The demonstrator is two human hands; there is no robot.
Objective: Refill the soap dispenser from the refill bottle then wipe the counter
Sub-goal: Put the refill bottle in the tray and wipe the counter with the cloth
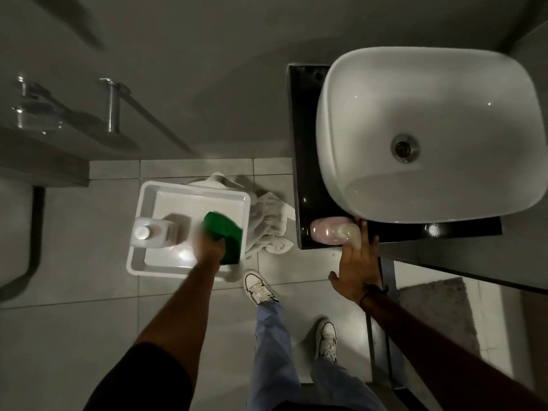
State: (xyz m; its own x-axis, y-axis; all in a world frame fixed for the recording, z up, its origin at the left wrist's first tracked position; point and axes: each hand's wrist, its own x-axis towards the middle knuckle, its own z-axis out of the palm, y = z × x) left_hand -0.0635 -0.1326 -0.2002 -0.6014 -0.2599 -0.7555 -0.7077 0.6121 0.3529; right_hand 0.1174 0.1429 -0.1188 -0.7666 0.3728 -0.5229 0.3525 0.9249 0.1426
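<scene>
Left hand [209,244] down in the white plastic tub [139,232] on the floor, fingers closed round a green cloth or sponge [226,232]; the hand is motion-blurred, so exact finger placement unclear. Right hand [357,268] spread flat, fingers extended, holding nothing, fingertips touching the near edge of the black counter [305,143] just right of the pink soap dispenser [332,230], which lies on its side at the counter's near left corner, below the white basin [370,99]. Clear refill bottle [154,231] with white cap stands upright in the tub's left side, cap on.

Judgement: step in hand looks like fetching the wiping item; the refill itself does not appear done, as the bottle is capped and the dispenser is lying down.

To do well: lift the green item straight up clear of the tub wall, avoid knocking the bottle just beside it.

Surroundings: crumpled pale towel [267,229] on the floor between tub and counter, near the left shoe [258,287] – trip risk. Lighting dim
</scene>
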